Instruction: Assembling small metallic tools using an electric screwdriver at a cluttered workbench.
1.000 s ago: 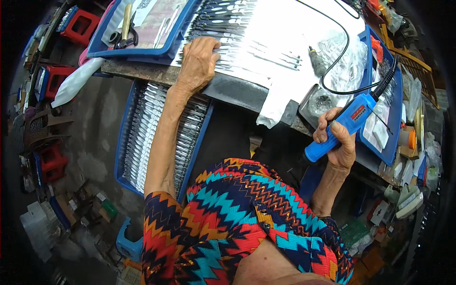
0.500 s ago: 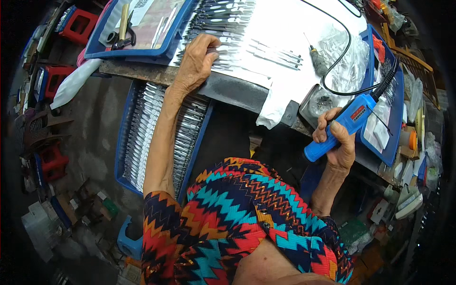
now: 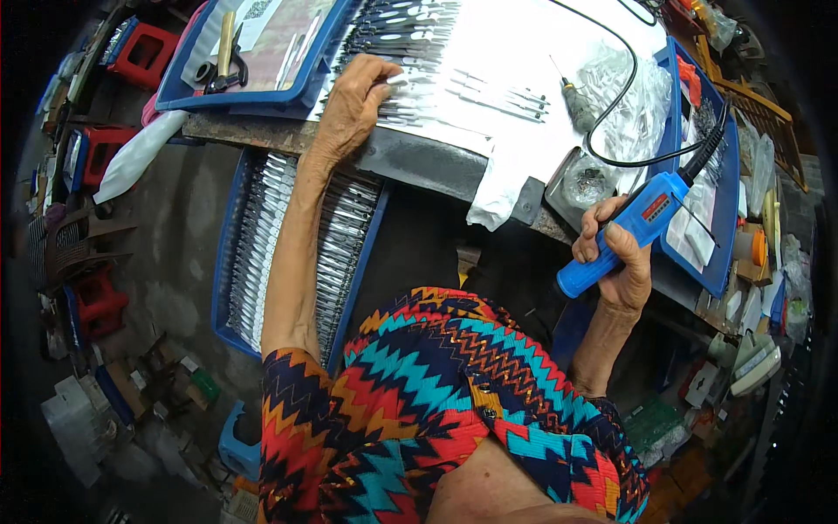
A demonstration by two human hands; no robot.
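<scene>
My right hand (image 3: 621,253) is wrapped around a blue corded electric screwdriver (image 3: 642,218), held off the table's right front edge with its cable end up. My left hand (image 3: 351,103) reaches over the near end of a long row of slim pen-like metal tools (image 3: 406,39) on the white work surface (image 3: 497,52). Its fingers are bent together at the row, and whatever lies between the fingertips is too small to make out. Right of that row, several more slim tools (image 3: 502,94) lie apart.
A blue tray (image 3: 301,92) with pliers (image 3: 229,74) stands at the far left. Below the table edge sits a blue crate (image 3: 224,253) full of slim metal pieces. A hand screwdriver (image 3: 576,105), plastic bags (image 3: 624,96), a white cloth (image 3: 496,188) and another blue bin (image 3: 717,284) are rightward.
My left hand has shifted slightly up and left along the row, its fingers drawn closer together. The right hand keeps its grip on the electric screwdriver, almost still.
</scene>
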